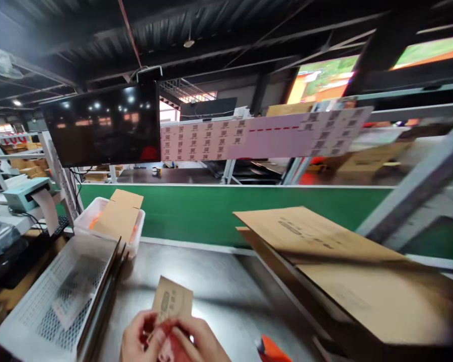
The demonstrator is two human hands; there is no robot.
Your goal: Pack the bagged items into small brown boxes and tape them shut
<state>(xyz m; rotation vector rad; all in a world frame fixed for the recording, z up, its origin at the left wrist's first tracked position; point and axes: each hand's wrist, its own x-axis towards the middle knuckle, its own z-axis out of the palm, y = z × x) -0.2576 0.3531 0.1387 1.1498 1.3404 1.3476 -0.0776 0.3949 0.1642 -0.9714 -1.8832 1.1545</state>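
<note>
Low in the middle of the view, my left hand and my right hand are close together with bent, closed fingers. Between them is a small piece of brown cardboard with dark print, its top sticking up above the fingertips. My left hand grips its lower left edge. A red piece with pale print, perhaps a packet, lies just below the cardboard, pinched by the fingers of my right hand. The hands partly cover both things. To the right, an orange and black object rests on the metal table, cut off by the frame.
Left stand a white perforated basket with a clear packet inside and a white bin holding cardboard. Flat dark sheets lean beside the basket. A large open carton fills the right. Behind runs a green panel under a black screen.
</note>
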